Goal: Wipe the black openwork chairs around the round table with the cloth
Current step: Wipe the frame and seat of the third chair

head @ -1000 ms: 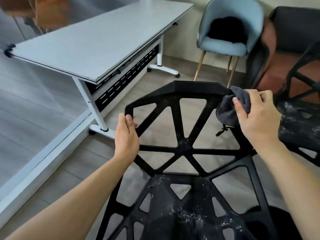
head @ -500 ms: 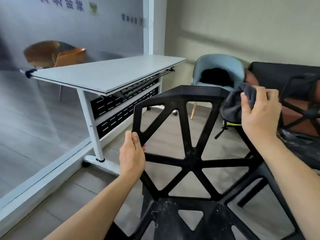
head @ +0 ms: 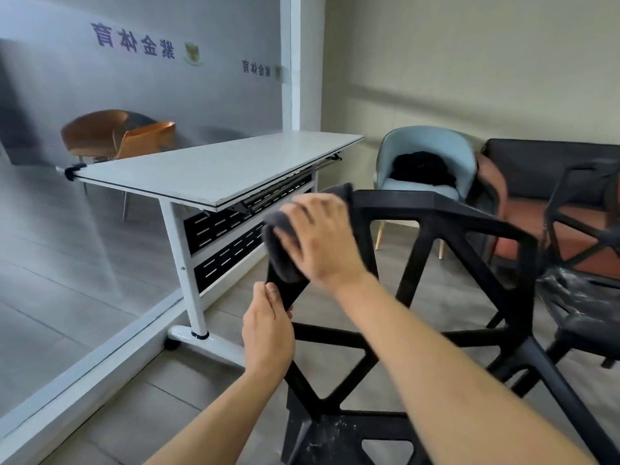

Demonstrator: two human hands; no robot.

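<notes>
A black openwork chair (head: 446,216) stands right in front of me, its backrest facing me and its dusty seat low in view. My left hand (head: 266,330) grips the left strut of the backrest. My right hand (head: 323,239) holds a dark grey cloth (head: 280,253) against the backrest's upper left corner, just above my left hand; the hand and cloth are motion-blurred. A second black openwork chair (head: 583,250) stands at the right edge, its seat also dusty.
A long white folding table (head: 214,172) stands to the left along a glass partition (head: 84,229). A light blue armchair (head: 426,162) with a black item on it and a dark sofa (head: 543,169) line the far wall. An orange chair (head: 117,135) sits beyond the glass.
My right hand has swept the cloth from the backrest's upper right corner across to the upper left corner. My left hand keeps its grip on the left strut. The view has tilted up.
</notes>
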